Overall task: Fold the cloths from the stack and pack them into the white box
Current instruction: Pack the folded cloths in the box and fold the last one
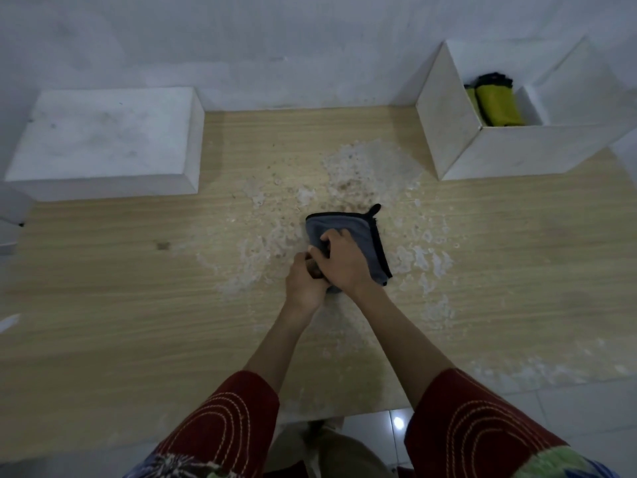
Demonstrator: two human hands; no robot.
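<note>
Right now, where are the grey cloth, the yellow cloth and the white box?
grey cloth (344, 223): head view, flat top layer.
yellow cloth (498, 105): head view, middle of the roll.
white box (444, 112): head view, left outer wall.

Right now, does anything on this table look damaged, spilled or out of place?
Yes. The table top has a wide whitish, flaky patch around and beyond the grey cloth, where the wood grain is broken up; worn finish or dried residue, I cannot tell which. The white box and the yellow cloth in it look in order.

The cloth (362, 229) lies on the table (103, 288), centre; box (444, 112) behind right — rolled cloths (496, 105) inside; block (103, 139) behind left.
</note>
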